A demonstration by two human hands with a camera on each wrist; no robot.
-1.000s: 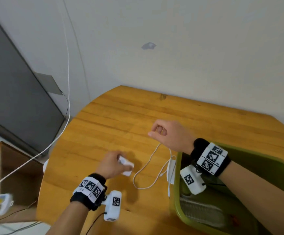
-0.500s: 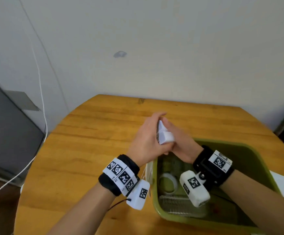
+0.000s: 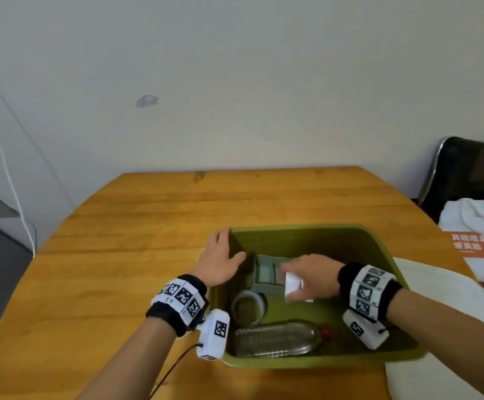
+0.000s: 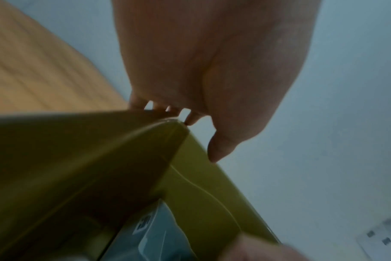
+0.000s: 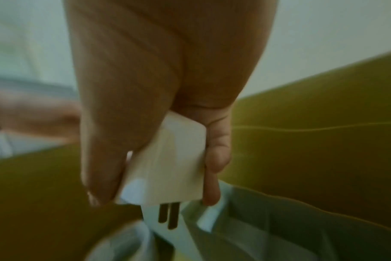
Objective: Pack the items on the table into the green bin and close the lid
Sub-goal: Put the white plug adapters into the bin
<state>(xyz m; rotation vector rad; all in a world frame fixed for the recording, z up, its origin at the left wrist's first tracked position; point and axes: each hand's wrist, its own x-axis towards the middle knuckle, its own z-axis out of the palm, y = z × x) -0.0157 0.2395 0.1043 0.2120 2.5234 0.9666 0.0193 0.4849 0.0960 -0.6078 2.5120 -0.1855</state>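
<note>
The green bin [image 3: 307,228] stands open on the wooden table [image 3: 148,226]. My right hand [image 3: 313,277] reaches inside it and grips a white charger plug [image 3: 292,284] between thumb and fingers. In the right wrist view the charger plug [image 5: 167,167] points its two prongs down, with the bin wall [image 5: 313,141] behind it. My left hand [image 3: 220,261] rests on the bin's far left corner, fingers straight down the outside and thumb inside. The left wrist view shows the left hand [image 4: 212,70] over that bin corner [image 4: 78,159]. The charger's cable is hidden.
In the bin lie a tape roll [image 3: 246,294], a clear bottle [image 3: 275,339] with a red cap and a grey box [image 3: 265,274]. The white lid [image 3: 437,313] lies right of the bin. A black chair [image 3: 471,168] with white cloth [image 3: 474,215] stands at the far right.
Both hands held the charger together above the bin's left edge. Now the right hand alone has carried it down into the bin, and the left hand has moved to the rim.
</note>
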